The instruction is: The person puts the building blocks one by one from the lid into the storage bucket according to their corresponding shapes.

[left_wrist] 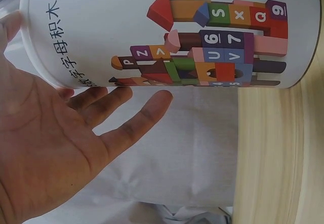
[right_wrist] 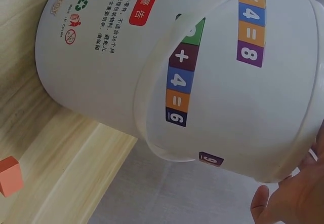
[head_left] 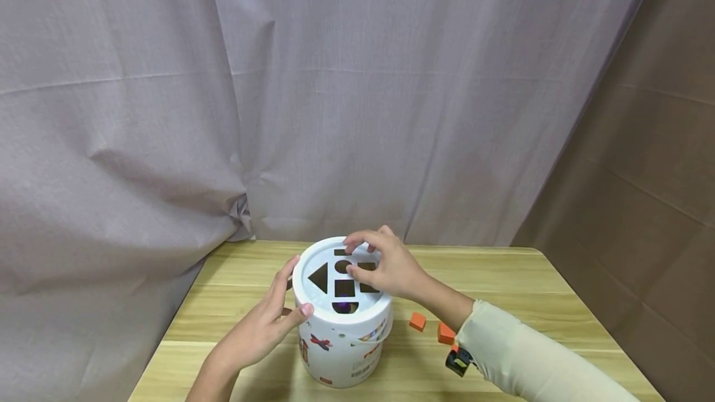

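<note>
A white bucket [head_left: 341, 358] with printed toy-block pictures stands upright on the table, its white lid [head_left: 321, 255] cut with several shaped holes. My left hand [head_left: 259, 330] rests against the bucket's left side, thumb on the front of the rim. In the left wrist view, its fingers look extended, some touching the wall and one apart from it. Over the lid's right half hovers my right hand [head_left: 393, 265], thumb and fingertips apart above the holes. No object shows between them. In the right wrist view, part of that hand appears low on the right.
An orange block [head_left: 418, 321] lies on the wooden table [head_left: 240, 272], right of the bucket. Another orange block [head_left: 445, 334] sits beside my right forearm, partly hidden. A thin white handle [right_wrist: 144, 102] hangs along the bucket's wall. Behind the table hangs a grey curtain [head_left: 357, 110].
</note>
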Demonstrator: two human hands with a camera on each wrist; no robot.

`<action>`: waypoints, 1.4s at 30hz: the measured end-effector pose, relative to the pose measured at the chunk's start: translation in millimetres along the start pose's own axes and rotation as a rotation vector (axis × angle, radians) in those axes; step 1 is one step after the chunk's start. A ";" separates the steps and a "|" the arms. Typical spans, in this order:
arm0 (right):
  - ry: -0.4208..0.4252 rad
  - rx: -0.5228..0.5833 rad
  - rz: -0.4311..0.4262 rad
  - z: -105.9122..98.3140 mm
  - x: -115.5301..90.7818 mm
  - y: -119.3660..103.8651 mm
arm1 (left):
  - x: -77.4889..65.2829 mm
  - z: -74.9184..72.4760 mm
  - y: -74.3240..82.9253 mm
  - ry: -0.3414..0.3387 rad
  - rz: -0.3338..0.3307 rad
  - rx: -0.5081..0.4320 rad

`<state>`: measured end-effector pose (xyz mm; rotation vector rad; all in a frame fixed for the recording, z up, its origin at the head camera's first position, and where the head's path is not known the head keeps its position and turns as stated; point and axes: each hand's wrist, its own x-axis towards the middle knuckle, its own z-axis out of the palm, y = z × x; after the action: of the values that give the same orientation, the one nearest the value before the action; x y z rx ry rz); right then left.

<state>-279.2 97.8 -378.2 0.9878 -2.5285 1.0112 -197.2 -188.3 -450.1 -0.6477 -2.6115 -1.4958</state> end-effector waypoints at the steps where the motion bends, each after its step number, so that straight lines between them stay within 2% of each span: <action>1: 0.004 0.001 -0.003 -0.5 0.1 0.1 | 0.1 -0.1 0.1 0.000 -0.003 0.001; 8: 0.020 0.001 -0.013 -4.9 -0.4 0.1 | 0.5 -1.4 -0.2 0.000 -0.001 -0.004; 17: 0.042 -0.009 -0.019 -14.3 -10.4 0.2 | 0.8 -1.9 -2.9 0.004 -0.001 -0.002; 24: 0.071 -0.015 -0.004 -26.4 -28.5 1.5 | 1.7 -6.4 -6.8 0.015 0.004 0.025; 36: 0.144 -0.097 -0.006 -39.5 -57.8 26.4 | 6.9 -19.8 -12.7 0.014 0.060 0.041; 42: 0.152 -0.141 0.001 -38.5 -80.8 42.0 | 4.1 -21.6 -17.8 -0.005 0.027 0.042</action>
<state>-248.4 186.9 -407.9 0.8378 -2.4376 0.8594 -211.1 -212.8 -452.0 -0.6804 -2.6196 -1.4297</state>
